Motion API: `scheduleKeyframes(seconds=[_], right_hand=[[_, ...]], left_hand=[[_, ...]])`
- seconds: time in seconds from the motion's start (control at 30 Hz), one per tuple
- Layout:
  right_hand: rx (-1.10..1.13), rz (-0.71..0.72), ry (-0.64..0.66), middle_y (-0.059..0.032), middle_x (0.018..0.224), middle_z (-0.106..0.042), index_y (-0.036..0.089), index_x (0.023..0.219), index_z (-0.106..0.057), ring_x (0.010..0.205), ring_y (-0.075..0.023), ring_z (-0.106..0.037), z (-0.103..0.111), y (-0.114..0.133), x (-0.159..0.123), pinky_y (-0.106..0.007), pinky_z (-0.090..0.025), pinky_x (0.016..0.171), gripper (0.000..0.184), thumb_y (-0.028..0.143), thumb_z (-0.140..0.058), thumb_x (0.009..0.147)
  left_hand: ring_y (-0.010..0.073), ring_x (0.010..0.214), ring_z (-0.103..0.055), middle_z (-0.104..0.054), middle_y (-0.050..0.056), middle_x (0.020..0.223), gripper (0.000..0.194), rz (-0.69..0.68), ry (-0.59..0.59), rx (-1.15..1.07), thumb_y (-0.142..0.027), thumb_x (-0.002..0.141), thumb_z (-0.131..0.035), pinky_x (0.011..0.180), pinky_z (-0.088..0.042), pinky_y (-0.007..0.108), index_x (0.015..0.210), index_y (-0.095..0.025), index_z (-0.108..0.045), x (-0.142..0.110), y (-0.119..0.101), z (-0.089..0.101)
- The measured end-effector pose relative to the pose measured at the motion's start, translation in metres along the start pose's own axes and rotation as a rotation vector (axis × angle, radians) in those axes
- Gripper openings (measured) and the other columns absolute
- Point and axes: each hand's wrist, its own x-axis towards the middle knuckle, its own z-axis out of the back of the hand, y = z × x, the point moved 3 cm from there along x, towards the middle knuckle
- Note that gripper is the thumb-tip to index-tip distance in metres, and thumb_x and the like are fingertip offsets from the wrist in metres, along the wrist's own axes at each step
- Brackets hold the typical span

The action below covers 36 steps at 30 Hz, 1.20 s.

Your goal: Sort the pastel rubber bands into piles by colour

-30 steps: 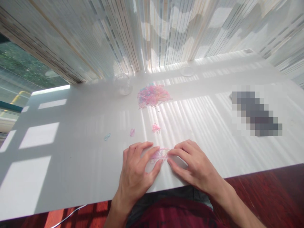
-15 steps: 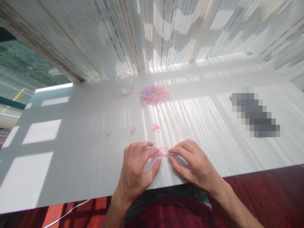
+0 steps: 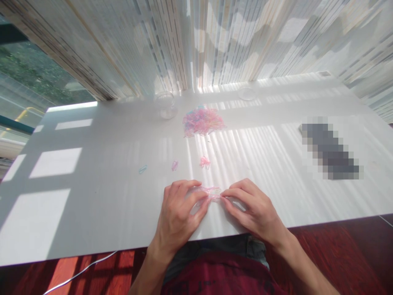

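A few pink and clear paper clips (image 3: 215,197) lie at the front of the white table, between my two hands. My left hand (image 3: 182,207) is closed in a pinch, thumb and index finger pressed on a paper clip from the left. From the right, my right hand (image 3: 251,207) pinches the other end with thumb and index finger. The fingertips partly hide the clips. Just beyond the hands sits a small cluster of pink paper clips (image 3: 204,162). Left of it lie a small lilac group of clips (image 3: 175,165) and a blue clip (image 3: 143,169).
Farther back is a large heap of pastel paper clips (image 3: 204,121). A clear jar (image 3: 167,107) stands to its left, and a clear round lid (image 3: 247,94) lies near the curtain (image 3: 227,45). At the right rests a dark pixelated object (image 3: 330,151). Sunlight stripes the white table (image 3: 116,217).
My left thumb and index finger have closed together on a clip, and my right fingertips have drawn together too. The view has shifted slightly; the other things stay in place.
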Motion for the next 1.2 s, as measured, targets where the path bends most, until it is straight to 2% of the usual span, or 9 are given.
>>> scheduleKeyframes(seconds=[0.2, 0.33, 0.5, 0.6, 0.7, 0.83, 1.2], right_hand=[[0.07, -0.077, -0.078, -0.0041, 0.085, -0.068, 0.022, 0.096, -0.071, 0.078, -0.018, -0.066, 0.004, 0.002, 0.005, -0.031, -0.056, 0.067, 0.008, 0.018, -0.064, 0.095], [0.069, -0.141, -0.115, -0.0028, 0.081, -0.069, 0.022, 0.092, -0.071, 0.072, -0.0172, -0.064, 0.009, 0.005, 0.027, -0.03, -0.054, 0.065, 0.005, 0.022, -0.066, 0.094], [0.031, -0.227, -0.03, -0.0027, 0.081, -0.07, 0.021, 0.087, -0.072, 0.069, -0.0156, -0.063, 0.004, -0.005, 0.07, -0.029, -0.052, 0.064, 0.01, 0.026, -0.066, 0.092], [0.0, -0.292, 0.06, -0.0019, 0.08, -0.071, 0.02, 0.084, -0.073, 0.067, -0.0147, -0.063, -0.002, -0.016, 0.086, -0.028, -0.051, 0.065, 0.011, 0.027, -0.067, 0.09], [-0.022, -0.323, 0.098, -0.0015, 0.08, -0.071, 0.02, 0.083, -0.075, 0.066, -0.0144, -0.062, -0.006, -0.021, 0.089, -0.029, -0.05, 0.065, 0.013, 0.029, -0.068, 0.09], [-0.008, -0.328, 0.052, -0.0012, 0.078, -0.07, 0.021, 0.085, -0.075, 0.064, -0.0145, -0.06, -0.005, -0.023, 0.085, -0.029, -0.049, 0.062, 0.012, 0.029, -0.068, 0.089], [-0.01, -0.201, 0.013, -0.0023, 0.078, -0.064, 0.02, 0.093, -0.075, 0.063, -0.0135, -0.058, -0.006, -0.022, 0.079, -0.029, -0.049, 0.061, 0.014, 0.025, -0.062, 0.094]], left_hand=[[0.0229, 0.1, -0.063, -0.072, 0.005, 0.107, 0.008, -0.002, -0.017, -0.021, -0.016, 0.093, -0.069, 0.086, -0.046, 0.039, 0.093, -0.023, -0.071, 0.0, 0.0, 0.002], [0.0228, 0.101, -0.063, -0.072, 0.006, 0.108, 0.007, -0.006, -0.005, -0.04, -0.017, 0.093, -0.069, 0.086, -0.046, 0.039, 0.094, -0.023, -0.071, 0.001, 0.0, 0.002], [0.0234, 0.102, -0.063, -0.073, 0.006, 0.109, 0.006, -0.014, 0.004, -0.046, -0.018, 0.093, -0.07, 0.087, -0.045, 0.04, 0.096, -0.023, -0.071, 0.0, 0.001, 0.001], [0.0231, 0.101, -0.063, -0.073, 0.005, 0.108, 0.006, -0.015, 0.002, -0.057, -0.017, 0.094, -0.068, 0.087, -0.045, 0.04, 0.095, -0.023, -0.071, -0.001, 0.001, 0.001], [0.0229, 0.101, -0.063, -0.073, 0.005, 0.108, 0.006, -0.015, -0.008, -0.075, -0.017, 0.095, -0.068, 0.087, -0.045, 0.04, 0.094, -0.022, -0.07, -0.002, 0.001, 0.002], [0.0226, 0.1, -0.063, -0.073, 0.006, 0.107, 0.007, -0.009, -0.017, -0.094, -0.016, 0.094, -0.067, 0.086, -0.046, 0.039, 0.095, -0.022, -0.07, -0.001, 0.001, 0.004], [0.0214, 0.099, -0.064, -0.072, 0.005, 0.104, 0.013, 0.029, -0.036, -0.17, -0.012, 0.094, -0.067, 0.085, -0.049, 0.038, 0.1, -0.023, -0.069, 0.0, 0.002, 0.009]])
